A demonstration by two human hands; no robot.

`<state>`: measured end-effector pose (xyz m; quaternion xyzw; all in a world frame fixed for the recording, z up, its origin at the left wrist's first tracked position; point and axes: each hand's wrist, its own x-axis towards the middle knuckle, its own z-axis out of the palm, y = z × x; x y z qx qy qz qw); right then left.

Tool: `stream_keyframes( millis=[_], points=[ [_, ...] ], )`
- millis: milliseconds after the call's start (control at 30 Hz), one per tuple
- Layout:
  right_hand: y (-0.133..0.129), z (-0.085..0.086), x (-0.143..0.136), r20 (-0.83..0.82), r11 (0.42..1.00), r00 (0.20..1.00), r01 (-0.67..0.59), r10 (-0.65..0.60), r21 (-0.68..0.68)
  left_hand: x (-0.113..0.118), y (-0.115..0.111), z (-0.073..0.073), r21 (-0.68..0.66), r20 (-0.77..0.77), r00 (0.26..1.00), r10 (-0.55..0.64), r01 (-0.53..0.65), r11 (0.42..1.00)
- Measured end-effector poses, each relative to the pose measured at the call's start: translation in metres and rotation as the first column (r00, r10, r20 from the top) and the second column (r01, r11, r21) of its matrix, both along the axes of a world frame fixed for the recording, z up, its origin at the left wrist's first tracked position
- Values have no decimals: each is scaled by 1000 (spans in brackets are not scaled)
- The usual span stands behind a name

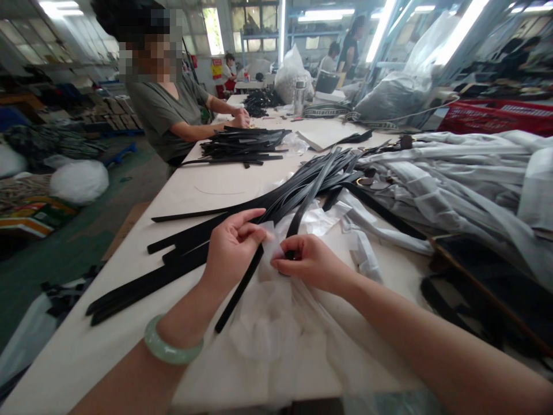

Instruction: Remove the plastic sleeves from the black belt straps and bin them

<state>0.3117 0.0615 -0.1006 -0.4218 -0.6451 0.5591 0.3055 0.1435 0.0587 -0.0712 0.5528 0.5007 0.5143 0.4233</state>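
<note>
Between thumb and index finger, my left hand (231,245) pinches the edge of a thin translucent plastic sleeve (271,248). My right hand (309,262) is closed at the sleeve's other side, its fingers curled round the end of a black strap (298,222) as well. The sleeve's lower part hangs down loosely toward the table's near edge. A heap of black straps (276,199) lies just beyond both hands, some ends reaching out to the left. Crumpled clear plastic (322,222) lies behind my right hand. A pale green bangle (173,343) circles my left wrist.
At the right is a large pile of straps in white wrapping (458,178). A dark open case or bag (496,288) sits at the right edge. Across the table (159,193), a co-worker (166,109) stands by another stack of black straps (246,144). A red crate (496,118) stands farther back.
</note>
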Motion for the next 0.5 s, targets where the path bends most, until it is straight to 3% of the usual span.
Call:
stream_keyframes(
  millis=[100, 167, 333, 433, 500],
  points=[
    [4, 6, 5, -62, 994, 996, -66, 61, -90, -13, 9, 3, 117, 109, 982, 154, -166, 979],
    [8, 10, 9, -98, 991, 993, -83, 72, -106, -26, 19, 8, 191, 260, 930, 259, -312, 931],
    [20, 14, 21, -67, 996, 998, -8, 2, -86, -61, 41, 29, 198, 553, 708, 439, -624, 756],
    [28, 12, 32, 36, 999, 999, 33, -32, -32, -85, 50, 43, 193, 612, 595, 522, -751, 631],
    [34, 11, 39, 75, 1000, 997, 14, -13, -16, -104, 51, 51, 190, 606, 512, 609, -836, 514]
  ],
)
